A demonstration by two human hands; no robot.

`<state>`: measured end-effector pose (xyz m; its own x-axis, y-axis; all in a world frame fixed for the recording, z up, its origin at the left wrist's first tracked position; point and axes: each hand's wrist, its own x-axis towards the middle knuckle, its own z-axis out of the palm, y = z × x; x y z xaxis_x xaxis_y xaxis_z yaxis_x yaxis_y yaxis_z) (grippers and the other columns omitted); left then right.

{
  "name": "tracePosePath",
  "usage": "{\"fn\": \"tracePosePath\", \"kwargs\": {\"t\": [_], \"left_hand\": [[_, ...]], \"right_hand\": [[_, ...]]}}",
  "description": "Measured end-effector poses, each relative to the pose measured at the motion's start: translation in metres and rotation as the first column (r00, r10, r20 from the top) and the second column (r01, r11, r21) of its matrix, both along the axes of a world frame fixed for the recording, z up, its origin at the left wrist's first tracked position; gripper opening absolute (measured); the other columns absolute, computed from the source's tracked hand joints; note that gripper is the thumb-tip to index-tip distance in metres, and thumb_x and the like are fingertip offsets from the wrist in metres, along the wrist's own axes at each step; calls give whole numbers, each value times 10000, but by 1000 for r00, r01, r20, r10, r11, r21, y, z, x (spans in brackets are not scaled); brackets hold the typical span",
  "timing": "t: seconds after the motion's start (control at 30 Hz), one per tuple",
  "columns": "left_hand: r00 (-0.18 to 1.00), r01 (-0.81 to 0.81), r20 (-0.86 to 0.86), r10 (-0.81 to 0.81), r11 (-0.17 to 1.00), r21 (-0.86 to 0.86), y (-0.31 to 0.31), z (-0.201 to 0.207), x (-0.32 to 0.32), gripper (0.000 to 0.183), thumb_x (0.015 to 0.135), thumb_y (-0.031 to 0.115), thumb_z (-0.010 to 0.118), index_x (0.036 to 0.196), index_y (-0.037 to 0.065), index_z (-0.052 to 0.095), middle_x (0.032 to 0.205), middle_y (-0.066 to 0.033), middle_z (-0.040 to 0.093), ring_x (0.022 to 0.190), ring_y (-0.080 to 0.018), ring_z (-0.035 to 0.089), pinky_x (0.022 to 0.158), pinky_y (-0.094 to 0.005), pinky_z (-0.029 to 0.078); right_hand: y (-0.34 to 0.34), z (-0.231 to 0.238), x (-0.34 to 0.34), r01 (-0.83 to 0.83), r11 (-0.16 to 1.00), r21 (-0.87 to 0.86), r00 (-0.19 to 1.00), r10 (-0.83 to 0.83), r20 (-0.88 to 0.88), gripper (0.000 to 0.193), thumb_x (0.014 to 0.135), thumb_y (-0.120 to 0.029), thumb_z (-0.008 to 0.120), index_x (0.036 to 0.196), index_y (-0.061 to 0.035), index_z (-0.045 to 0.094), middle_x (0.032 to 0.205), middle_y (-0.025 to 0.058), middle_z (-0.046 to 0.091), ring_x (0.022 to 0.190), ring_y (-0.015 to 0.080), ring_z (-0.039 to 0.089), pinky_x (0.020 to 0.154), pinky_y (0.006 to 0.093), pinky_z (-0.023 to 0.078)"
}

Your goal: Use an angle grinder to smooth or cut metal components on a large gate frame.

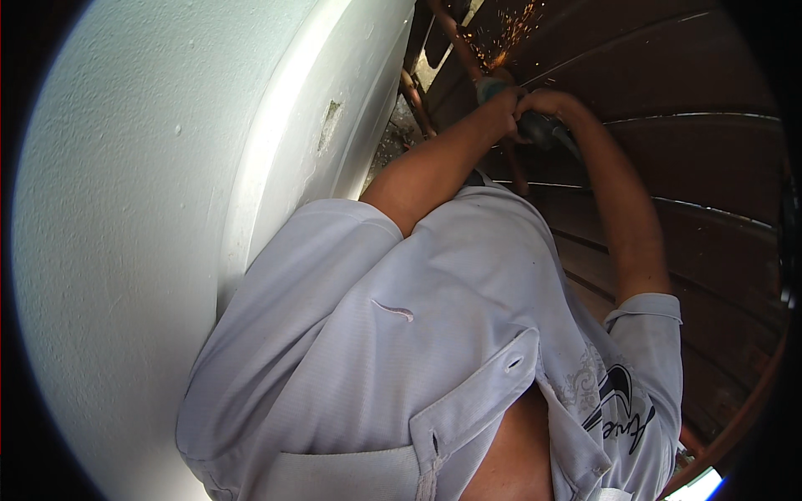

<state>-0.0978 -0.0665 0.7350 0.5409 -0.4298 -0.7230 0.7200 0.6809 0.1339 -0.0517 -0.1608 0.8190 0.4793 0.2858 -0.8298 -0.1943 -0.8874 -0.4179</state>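
**Pale grey shirt (pixel 359 334) filled the foreground while sparks (pixel 505 42) sprayed beyond two hands on a power tool**

Closest of all was the shirt's front, creased and short-sleeved, with an open placket showing two buttonholes, a small stitched mark on the chest and a dark printed design on the right side. Both bare forearms stretched away from its sleeves and met near the top of the view, right of centre.

There the left hand (pixel 504 108) and the right hand (pixel 543 103) lay side by side, around a dark power tool (pixel 539 131). Its rear end bulged below the right hand, and a teal patch (pixel 489 88) showed just past the left. The left hand's fingers were closed around the tool's body; the right hand's were curled over its back part. Several fingertips were hidden, so how tightly they pressed could not be told. A grey cord-like strip (pixel 570 144) curved from the tool's rear toward the right forearm.

Orange sparks fanned upward from just beyond the teal patch, beside a reddish-brown bar (pixel 458 37). Whatever the tool touched was too small and glaring to make out.

Along the left stood a pale, rough-surfaced wall (pixel 142 217) with a chipped patch (pixel 330 125) on its white edge. Dark brown panels (pixel 702 159) filled the right, bright lines showing between some of them.
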Motion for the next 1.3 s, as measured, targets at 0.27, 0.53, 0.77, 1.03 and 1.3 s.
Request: {"fn": "tracePosePath", "kwargs": {"t": [0.27, 0.53, 0.77, 1.03, 1.3], "left_hand": [[999, -30, 19, 32, 997, -69, 2, -10, 3, 524, 845, 307, 584, 1295, 74, 452, 1325, -152, 495, 1205, -370, 467, 980, -652, 333], [999, -19, 31, 18, 1000, 14, 0, 14, -7, 518, 848, 334, 588, 1279, 72, 466, 1297, -154, 513, 1167, -377, 493, 965, -649, 351], [999, 8, 52, -10, 999, 40, -1, 8, -5, 526, 862, 351, 570, 1291, 75, 440, 1308, -157, 497, 1197, -363, 463, 964, -636, 356], [1000, 2, -14, -1, 1000, 17, -2, 2, -1, 417, 883, 349, 537, 1221, 105, 525, 1293, -136, 538, 1188, -355, 477, 942, -661, 327], [1000, -15, -22, 16, 999, 38, 2, 18, -11, 441, 870, 351, 560, 1231, 101, 521, 1327, -134, 514, 1217, -361, 454, 972, -667, 302]], "right_hand": [[5, 1, -1, 4, 1000, -4, 1000, -4, -22, 399, 650, -220, 730, 958, 24, 660, 866, 128, 686, 693, 218, 650, 651, 333, 527], [-3, -1, -1, 25, 1000, 0, 1000, -25, -10, 390, 656, -216, 728, 955, 24, 659, 845, 127, 686, 669, 215, 649, 624, 337, 532], [-5, -3, 0, 19, 1000, -2, 999, -19, -35, 389, 667, -218, 723, 962, 26, 655, 871, 126, 686, 716, 219, 654, 686, 337, 525], [-4, -8, 1, 5, 1000, 4, 1000, -5, -16, 415, 664, -222, 732, 986, 27, 653, 890, 128, 687, 728, 224, 655, 697, 342, 528], [-5, -10, 1, 18, 1000, 13, 1000, -18, -2, 409, 646, -211, 747, 963, 34, 663, 864, 126, 690, 684, 218, 654, 647, 335, 537]]}}
